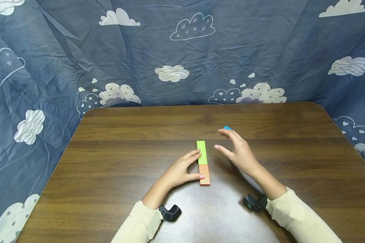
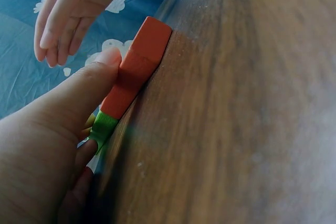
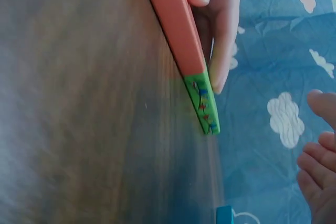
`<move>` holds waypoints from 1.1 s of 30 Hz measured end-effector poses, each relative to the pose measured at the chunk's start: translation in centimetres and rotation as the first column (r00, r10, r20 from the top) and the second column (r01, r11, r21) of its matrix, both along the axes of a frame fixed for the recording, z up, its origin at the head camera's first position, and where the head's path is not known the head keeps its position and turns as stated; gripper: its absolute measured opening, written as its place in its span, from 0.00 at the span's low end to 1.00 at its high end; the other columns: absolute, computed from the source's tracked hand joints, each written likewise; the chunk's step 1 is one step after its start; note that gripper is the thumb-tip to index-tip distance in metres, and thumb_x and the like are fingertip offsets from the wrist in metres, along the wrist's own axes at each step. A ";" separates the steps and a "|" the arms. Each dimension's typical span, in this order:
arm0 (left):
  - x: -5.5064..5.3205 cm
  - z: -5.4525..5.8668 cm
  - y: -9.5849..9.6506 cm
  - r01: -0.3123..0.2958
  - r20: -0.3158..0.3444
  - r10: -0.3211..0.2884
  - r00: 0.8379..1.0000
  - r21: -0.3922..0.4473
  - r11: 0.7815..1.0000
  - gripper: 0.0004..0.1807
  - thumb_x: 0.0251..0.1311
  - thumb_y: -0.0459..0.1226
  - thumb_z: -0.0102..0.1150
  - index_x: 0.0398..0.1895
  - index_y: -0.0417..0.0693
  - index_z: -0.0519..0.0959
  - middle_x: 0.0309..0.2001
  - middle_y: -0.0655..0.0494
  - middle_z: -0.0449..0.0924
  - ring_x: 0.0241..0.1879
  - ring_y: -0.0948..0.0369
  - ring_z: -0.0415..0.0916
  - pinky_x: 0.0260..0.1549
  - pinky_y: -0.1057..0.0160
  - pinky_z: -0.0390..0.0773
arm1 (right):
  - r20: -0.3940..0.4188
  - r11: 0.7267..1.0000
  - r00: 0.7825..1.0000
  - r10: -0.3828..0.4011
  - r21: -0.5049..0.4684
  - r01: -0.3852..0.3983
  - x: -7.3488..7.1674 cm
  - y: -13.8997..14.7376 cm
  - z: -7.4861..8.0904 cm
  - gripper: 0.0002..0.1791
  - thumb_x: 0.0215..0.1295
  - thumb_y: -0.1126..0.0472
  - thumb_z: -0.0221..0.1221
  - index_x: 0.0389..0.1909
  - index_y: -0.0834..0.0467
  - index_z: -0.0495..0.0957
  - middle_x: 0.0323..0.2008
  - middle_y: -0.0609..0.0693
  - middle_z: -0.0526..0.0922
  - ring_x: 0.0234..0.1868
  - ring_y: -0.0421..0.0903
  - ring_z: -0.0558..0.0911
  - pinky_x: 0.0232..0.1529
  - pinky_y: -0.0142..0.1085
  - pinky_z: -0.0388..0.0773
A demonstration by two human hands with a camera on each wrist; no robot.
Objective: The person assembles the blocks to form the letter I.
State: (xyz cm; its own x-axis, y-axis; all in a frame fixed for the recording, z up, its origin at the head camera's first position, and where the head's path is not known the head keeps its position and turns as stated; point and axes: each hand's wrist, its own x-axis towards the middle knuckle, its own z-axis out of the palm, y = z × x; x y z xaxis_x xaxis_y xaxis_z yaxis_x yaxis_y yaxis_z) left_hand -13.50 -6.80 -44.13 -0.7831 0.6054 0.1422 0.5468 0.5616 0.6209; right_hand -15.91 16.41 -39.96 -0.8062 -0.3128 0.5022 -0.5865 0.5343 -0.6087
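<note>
A green block [image 1: 201, 153] and an orange block [image 1: 204, 176] lie end to end in a line on the wooden table, the orange one nearer the person. My left hand [image 1: 177, 172] touches them from the left, its extended fingertips at the green block and its thumb on the orange one. Printed marks show on the green block's side [image 3: 202, 103] in the right wrist view. To the right, my right hand [image 1: 238, 152] is raised above the table, thumb and fingers spread apart with nothing between them. A blue block [image 1: 227, 128] lies just beyond its fingertips, mostly hidden behind them.
The brown wooden table [image 1: 124, 141] extends to both sides of the hands. Behind it hangs a dark blue cloth [image 1: 194, 50] with a cloud pattern. Black camera mounts [image 1: 170, 213] are strapped at both wrists, beside the cream sleeves.
</note>
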 end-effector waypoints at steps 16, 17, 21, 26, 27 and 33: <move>0.1 0.0 0.1 -0.015 0.023 0.015 1.000 -0.003 1.000 0.40 0.49 0.53 0.62 0.64 0.45 0.62 0.66 0.56 0.56 0.64 0.60 0.52 0.59 0.58 0.58 | -0.001 0.983 0.986 -0.169 -0.075 0.168 -3.9 1.2 -1.9 0.31 0.47 0.66 0.67 0.53 0.67 0.68 0.48 0.62 0.73 0.50 0.58 0.72 0.51 0.47 0.67; 0.1 0.0 0.1 -0.017 0.024 0.017 1.000 -0.004 1.000 0.41 0.49 0.53 0.62 0.64 0.45 0.62 0.66 0.57 0.55 0.64 0.60 0.52 0.59 0.58 0.58 | 0.001 0.982 0.984 -0.177 -0.072 0.176 -4.1 1.4 -2.1 0.31 0.47 0.66 0.67 0.53 0.67 0.68 0.48 0.61 0.73 0.49 0.58 0.72 0.51 0.47 0.67; 0.1 0.0 0.1 -0.022 0.023 0.022 0.999 -0.009 1.000 0.40 0.49 0.53 0.62 0.64 0.46 0.62 0.66 0.57 0.56 0.64 0.60 0.53 0.58 0.58 0.58 | 0.022 0.977 0.979 -0.204 -0.066 0.205 -4.7 1.9 -2.8 0.31 0.47 0.66 0.67 0.53 0.67 0.68 0.48 0.61 0.73 0.50 0.58 0.72 0.51 0.48 0.67; 0.1 0.0 0.1 -0.022 0.022 0.022 1.000 -0.012 1.000 0.40 0.49 0.53 0.62 0.64 0.46 0.63 0.66 0.57 0.55 0.64 0.60 0.53 0.58 0.57 0.59 | 0.068 0.970 0.970 -0.235 -0.051 0.238 -5.2 2.4 -3.6 0.30 0.48 0.66 0.67 0.53 0.68 0.67 0.49 0.62 0.72 0.50 0.59 0.71 0.51 0.49 0.67; 0.1 0.0 0.1 -0.022 0.023 0.022 0.999 -0.013 1.000 0.40 0.49 0.53 0.62 0.64 0.46 0.63 0.66 0.57 0.55 0.64 0.60 0.53 0.58 0.57 0.59 | 0.082 0.968 0.967 -0.243 -0.041 0.247 -5.2 2.5 -3.8 0.31 0.48 0.66 0.67 0.53 0.68 0.67 0.49 0.62 0.72 0.50 0.58 0.71 0.51 0.48 0.67; 0.0 -0.2 0.1 -0.018 0.020 0.019 1.000 -0.011 1.000 0.40 0.49 0.53 0.62 0.64 0.46 0.62 0.66 0.58 0.55 0.64 0.61 0.53 0.58 0.58 0.58 | 0.155 0.964 0.951 -0.266 0.027 0.265 -5.6 2.9 -4.4 0.32 0.49 0.64 0.66 0.55 0.68 0.66 0.48 0.64 0.71 0.49 0.59 0.72 0.49 0.49 0.68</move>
State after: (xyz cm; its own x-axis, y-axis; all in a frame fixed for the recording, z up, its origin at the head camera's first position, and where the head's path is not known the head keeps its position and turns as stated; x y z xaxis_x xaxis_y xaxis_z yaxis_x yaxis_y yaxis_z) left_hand -13.45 -6.71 -44.33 -0.7968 0.5921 0.1201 0.5240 0.5782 0.6254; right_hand -21.49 19.28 -44.35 -0.9285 -0.0796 0.3628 -0.3214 0.6619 -0.6772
